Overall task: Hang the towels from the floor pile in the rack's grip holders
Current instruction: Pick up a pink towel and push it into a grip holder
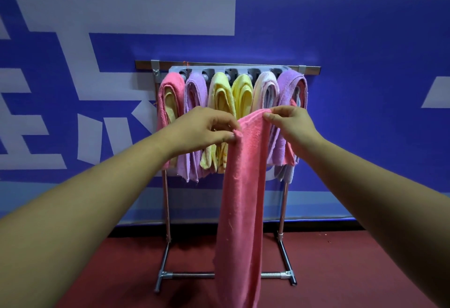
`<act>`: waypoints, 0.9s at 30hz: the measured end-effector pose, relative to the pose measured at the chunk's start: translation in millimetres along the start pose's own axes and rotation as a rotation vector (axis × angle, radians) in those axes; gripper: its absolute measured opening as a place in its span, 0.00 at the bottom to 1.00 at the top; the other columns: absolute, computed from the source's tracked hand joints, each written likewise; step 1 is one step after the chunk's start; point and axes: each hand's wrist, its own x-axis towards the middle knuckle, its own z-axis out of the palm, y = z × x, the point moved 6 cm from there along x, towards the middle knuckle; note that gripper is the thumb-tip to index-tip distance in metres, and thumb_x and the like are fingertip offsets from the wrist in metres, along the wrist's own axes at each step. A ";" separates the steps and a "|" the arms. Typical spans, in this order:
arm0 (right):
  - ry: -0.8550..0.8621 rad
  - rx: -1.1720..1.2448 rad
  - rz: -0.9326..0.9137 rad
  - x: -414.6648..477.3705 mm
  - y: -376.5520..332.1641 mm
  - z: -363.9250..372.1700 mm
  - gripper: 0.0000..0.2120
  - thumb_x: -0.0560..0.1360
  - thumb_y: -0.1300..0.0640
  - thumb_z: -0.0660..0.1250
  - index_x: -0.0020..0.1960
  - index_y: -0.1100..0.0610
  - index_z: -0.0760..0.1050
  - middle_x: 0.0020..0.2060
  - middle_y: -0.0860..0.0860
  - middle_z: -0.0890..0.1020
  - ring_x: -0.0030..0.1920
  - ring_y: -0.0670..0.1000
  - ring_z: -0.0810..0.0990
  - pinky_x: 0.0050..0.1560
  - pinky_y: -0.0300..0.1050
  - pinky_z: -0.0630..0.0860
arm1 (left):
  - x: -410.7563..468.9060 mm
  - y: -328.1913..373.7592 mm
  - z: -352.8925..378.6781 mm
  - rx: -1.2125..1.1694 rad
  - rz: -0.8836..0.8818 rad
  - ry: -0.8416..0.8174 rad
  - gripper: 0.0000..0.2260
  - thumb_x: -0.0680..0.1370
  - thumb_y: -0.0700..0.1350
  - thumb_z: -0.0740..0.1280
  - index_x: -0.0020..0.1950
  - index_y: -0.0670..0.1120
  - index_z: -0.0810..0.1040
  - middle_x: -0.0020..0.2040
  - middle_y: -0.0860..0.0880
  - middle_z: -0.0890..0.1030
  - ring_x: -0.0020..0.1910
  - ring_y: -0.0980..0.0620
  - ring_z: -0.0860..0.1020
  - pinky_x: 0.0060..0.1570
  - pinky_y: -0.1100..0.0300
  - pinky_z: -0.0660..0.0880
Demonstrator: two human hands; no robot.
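Observation:
A long pink towel point(243, 198) hangs down in front of the rack, pinched at its top edge by both hands. My left hand point(204, 130) grips its left top corner and my right hand point(289, 122) grips its right top corner. Behind it stands the metal rack point(165, 200), whose grey strip of grip holders point(231, 72) carries several hung towels: pink point(170, 98), purple point(194, 93), two yellow point(233, 96), pale pink point(265, 88) and purple point(292, 86). The floor pile is out of sight.
A blue wall with white shapes point(365, 88) rises right behind the rack. The floor point(341, 271) is dark red. The rack's foot bars point(194, 275) stretch out toward me on the floor.

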 end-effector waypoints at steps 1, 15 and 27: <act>-0.011 0.004 0.008 0.0 1.0 1.0 0.04 0.77 0.58 0.72 0.49 0.57 0.84 0.42 0.48 0.84 0.44 0.45 0.80 0.48 0.40 0.75 | 0.5 1.2 -2.5 -0.014 0.017 0.021 0.06 0.78 0.45 0.71 0.53 0.53 0.84 0.47 0.55 0.84 0.49 0.57 0.82 0.57 0.50 0.79; -0.371 0.206 0.089 -21.9 -14.4 37.2 0.07 0.75 0.65 0.72 0.51 0.68 0.82 0.34 0.55 0.81 0.33 0.48 0.79 0.38 0.39 0.79 | 10.0 -0.1 -8.7 0.073 -0.036 0.110 0.05 0.75 0.54 0.72 0.46 0.55 0.84 0.42 0.56 0.83 0.45 0.58 0.80 0.46 0.60 0.75; -0.490 0.251 -0.046 -39.0 -36.1 53.0 0.12 0.76 0.63 0.70 0.56 0.69 0.81 0.44 0.59 0.83 0.43 0.52 0.82 0.48 0.42 0.81 | 6.8 -7.0 -17.6 0.022 -0.107 0.247 0.05 0.75 0.52 0.73 0.45 0.51 0.85 0.41 0.53 0.84 0.45 0.55 0.82 0.48 0.56 0.79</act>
